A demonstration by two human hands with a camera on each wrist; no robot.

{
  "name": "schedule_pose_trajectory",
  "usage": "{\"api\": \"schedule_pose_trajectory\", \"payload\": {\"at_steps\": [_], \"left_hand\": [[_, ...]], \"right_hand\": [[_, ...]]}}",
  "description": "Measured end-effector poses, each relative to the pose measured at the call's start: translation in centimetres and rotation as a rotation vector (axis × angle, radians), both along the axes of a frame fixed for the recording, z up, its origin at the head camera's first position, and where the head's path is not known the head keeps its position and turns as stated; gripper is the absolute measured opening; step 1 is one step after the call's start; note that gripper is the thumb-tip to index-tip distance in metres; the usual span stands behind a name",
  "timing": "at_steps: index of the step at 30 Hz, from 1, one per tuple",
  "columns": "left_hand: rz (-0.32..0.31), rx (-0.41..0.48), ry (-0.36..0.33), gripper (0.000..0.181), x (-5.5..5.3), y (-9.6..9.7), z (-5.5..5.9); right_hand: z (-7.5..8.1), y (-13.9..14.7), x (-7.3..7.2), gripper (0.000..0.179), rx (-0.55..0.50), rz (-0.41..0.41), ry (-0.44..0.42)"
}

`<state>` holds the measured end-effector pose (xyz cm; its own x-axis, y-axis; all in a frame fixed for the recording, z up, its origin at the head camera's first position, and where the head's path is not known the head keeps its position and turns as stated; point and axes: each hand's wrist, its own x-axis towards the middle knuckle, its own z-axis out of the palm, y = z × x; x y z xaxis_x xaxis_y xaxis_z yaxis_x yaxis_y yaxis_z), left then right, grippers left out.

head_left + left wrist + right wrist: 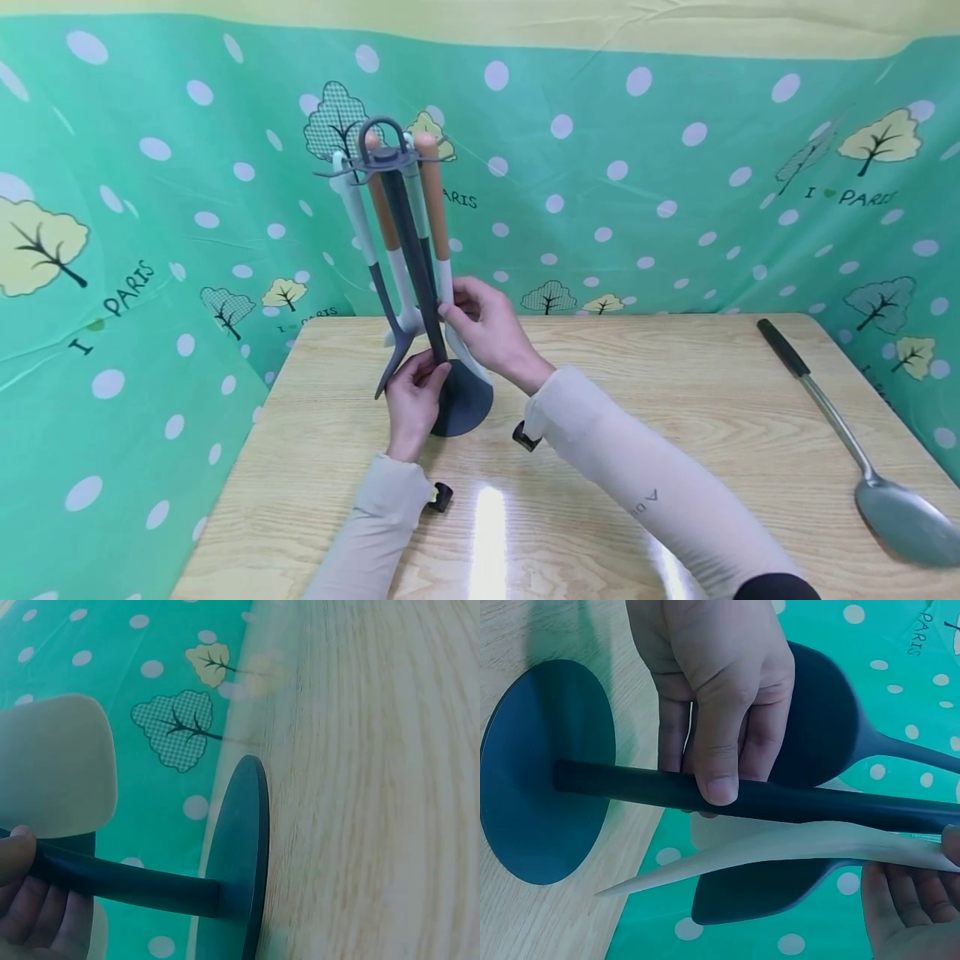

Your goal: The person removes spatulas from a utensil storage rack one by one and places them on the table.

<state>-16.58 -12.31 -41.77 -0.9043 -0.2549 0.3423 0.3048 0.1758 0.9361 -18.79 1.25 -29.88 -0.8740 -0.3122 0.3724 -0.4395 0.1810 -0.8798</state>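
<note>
A dark rotating-style utensil stand [383, 155] with a looped top and round base [467, 404] leans slightly left in the head view. My left hand [414, 402] grips its post [637, 784] low down, near the base. Higher up, my right hand [495, 329] holds the post, thumb in front and fingers behind a pale spatula [780, 851]. Brown-handled utensils with white lower parts hang from the hooks, among them one with a brown handle [432, 196]. A mint handle [356, 208] leads to a dark head. A broad dark head [817, 712] shows behind the post.
On the right of the wooden table [637, 400] lies a large metal cooking spoon [903, 521] with a black handle. A green patterned cloth [600, 167] hangs behind the table and down both sides.
</note>
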Motion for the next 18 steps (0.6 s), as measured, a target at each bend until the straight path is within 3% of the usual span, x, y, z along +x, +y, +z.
{"api": "schedule_pose_trajectory", "payload": {"at_steps": [9, 18], "left_hand": [[0.006, -0.003, -0.007, 0.021, 0.1, 0.0, 0.1], [0.002, -0.005, -0.034, 0.021, 0.1, 0.0, 0.3]], "right_hand": [[-2.4, 0.3, -1.6, 0.019, -0.005, -0.013, 0.029], [-2.6, 1.1, -1.1, 0.020, -0.016, 0.011, 0.052]]}}
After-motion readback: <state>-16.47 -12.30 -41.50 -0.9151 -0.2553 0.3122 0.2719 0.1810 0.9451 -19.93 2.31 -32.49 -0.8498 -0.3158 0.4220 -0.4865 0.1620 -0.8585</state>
